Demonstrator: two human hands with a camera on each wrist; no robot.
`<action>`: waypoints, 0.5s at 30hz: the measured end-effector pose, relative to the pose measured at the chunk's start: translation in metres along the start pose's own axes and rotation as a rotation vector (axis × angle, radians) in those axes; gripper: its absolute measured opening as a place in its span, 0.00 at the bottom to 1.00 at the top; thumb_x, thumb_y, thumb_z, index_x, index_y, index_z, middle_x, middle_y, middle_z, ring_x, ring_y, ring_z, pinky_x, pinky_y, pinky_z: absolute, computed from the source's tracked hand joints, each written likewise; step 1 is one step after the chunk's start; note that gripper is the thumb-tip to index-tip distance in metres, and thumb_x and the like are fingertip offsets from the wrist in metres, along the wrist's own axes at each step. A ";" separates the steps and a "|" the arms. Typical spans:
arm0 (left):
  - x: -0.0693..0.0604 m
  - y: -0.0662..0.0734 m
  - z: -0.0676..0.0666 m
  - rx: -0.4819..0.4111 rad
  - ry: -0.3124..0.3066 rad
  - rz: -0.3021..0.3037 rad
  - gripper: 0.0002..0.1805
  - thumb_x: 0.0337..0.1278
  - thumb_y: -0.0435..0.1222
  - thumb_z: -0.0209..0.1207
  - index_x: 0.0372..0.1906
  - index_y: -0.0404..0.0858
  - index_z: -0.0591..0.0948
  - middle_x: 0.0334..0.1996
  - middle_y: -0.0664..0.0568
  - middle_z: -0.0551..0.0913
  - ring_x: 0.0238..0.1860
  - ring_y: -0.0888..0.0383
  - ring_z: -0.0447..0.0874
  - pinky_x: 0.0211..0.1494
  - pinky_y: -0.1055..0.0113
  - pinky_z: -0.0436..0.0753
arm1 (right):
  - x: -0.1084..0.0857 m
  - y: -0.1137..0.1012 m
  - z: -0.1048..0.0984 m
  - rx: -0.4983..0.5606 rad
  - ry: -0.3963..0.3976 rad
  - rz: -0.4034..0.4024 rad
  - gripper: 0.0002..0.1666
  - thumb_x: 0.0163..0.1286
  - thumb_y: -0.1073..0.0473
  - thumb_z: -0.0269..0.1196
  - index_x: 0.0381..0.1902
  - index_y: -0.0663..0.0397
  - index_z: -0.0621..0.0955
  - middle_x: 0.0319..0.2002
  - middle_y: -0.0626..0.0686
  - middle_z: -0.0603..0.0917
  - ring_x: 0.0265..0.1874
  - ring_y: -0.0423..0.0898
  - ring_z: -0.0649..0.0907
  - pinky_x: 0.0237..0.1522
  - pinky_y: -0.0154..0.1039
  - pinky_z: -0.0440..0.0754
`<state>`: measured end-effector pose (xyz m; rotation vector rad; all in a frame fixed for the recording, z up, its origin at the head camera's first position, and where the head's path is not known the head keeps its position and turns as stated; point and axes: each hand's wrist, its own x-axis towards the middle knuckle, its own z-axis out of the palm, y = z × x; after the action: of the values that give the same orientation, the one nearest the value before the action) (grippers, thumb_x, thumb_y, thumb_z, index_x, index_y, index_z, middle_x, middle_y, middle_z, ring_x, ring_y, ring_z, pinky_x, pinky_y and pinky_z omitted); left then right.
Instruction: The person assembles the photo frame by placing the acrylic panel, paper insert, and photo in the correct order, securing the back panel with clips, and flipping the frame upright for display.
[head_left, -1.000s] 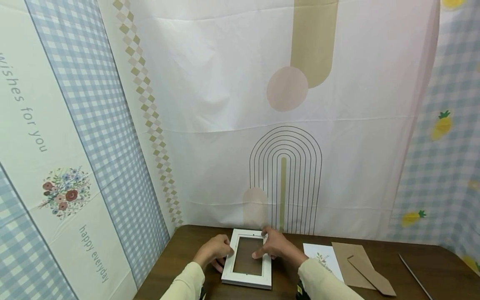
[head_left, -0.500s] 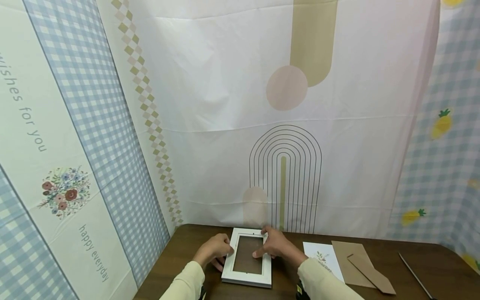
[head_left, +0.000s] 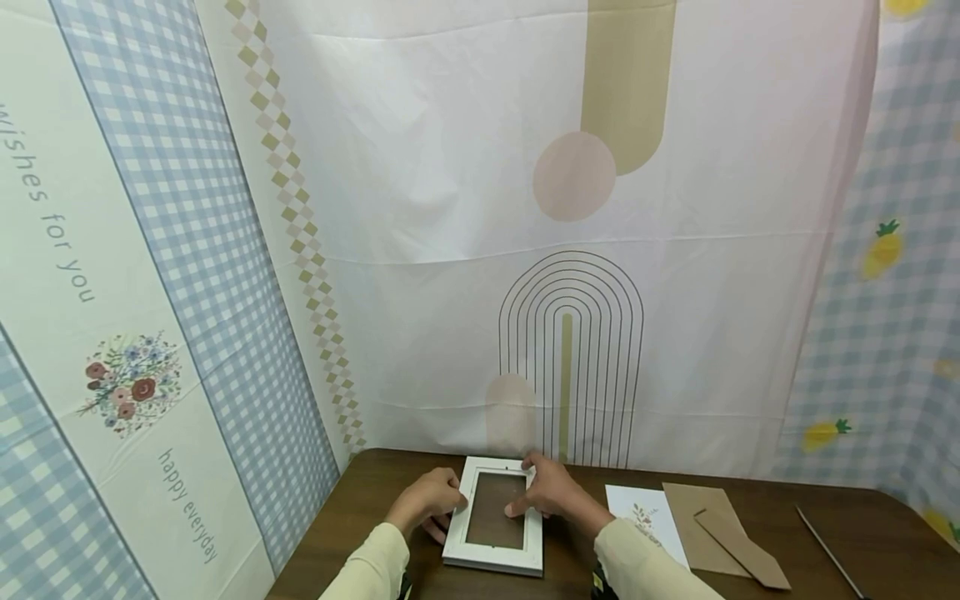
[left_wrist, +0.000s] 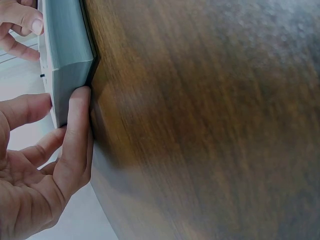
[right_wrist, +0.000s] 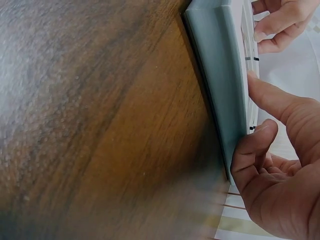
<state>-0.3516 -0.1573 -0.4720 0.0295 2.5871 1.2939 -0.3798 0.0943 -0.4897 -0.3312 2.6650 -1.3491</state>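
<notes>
at the left of the dark wood surface (head_left: 360,533), the left hand (head_left: 429,500) grips the left edge of a white picture frame (head_left: 495,557), thumb on the upward face and fingers against the side. the frame lies flat between both hands; the right hand (head_left: 558,492) holds its right edge, fingers curled at the side and thumb over the face. further right lie, in order, a white card (head_left: 626,500) with a plant print, a brown board (head_left: 705,504) bearing a narrow stand (head_left: 746,554), and a thin rod (head_left: 828,550), set apart.
</notes>
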 end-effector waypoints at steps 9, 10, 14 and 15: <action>-0.001 0.001 -0.001 -0.015 -0.005 -0.004 0.07 0.65 0.28 0.65 0.42 0.35 0.78 0.35 0.39 0.81 0.29 0.46 0.86 0.26 0.54 0.92 | -0.004 0.000 -0.003 0.005 -0.015 -0.013 0.48 0.55 0.62 0.89 0.70 0.66 0.78 0.28 0.53 0.81 0.16 0.43 0.74 0.21 0.37 0.72; 0.002 -0.003 0.000 -0.006 -0.010 0.004 0.07 0.66 0.30 0.66 0.42 0.35 0.78 0.35 0.39 0.80 0.29 0.46 0.86 0.25 0.55 0.92 | -0.005 0.000 -0.003 0.001 -0.018 -0.017 0.48 0.56 0.61 0.89 0.70 0.66 0.78 0.28 0.53 0.81 0.16 0.44 0.74 0.21 0.37 0.72; 0.002 -0.002 0.000 -0.012 -0.011 -0.011 0.07 0.66 0.29 0.66 0.42 0.35 0.78 0.35 0.39 0.80 0.28 0.46 0.86 0.25 0.56 0.92 | -0.006 0.002 -0.005 -0.020 -0.030 -0.050 0.48 0.58 0.60 0.88 0.70 0.66 0.77 0.25 0.52 0.82 0.16 0.44 0.75 0.22 0.38 0.72; 0.002 -0.002 0.000 -0.013 -0.011 -0.010 0.07 0.66 0.29 0.66 0.42 0.35 0.78 0.35 0.39 0.80 0.28 0.46 0.86 0.25 0.56 0.92 | -0.006 0.002 -0.005 -0.025 -0.031 -0.058 0.47 0.58 0.60 0.88 0.70 0.66 0.77 0.24 0.51 0.82 0.15 0.43 0.75 0.22 0.38 0.72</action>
<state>-0.3536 -0.1586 -0.4740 0.0208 2.5656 1.3036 -0.3758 0.1009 -0.4885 -0.4317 2.6687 -1.3168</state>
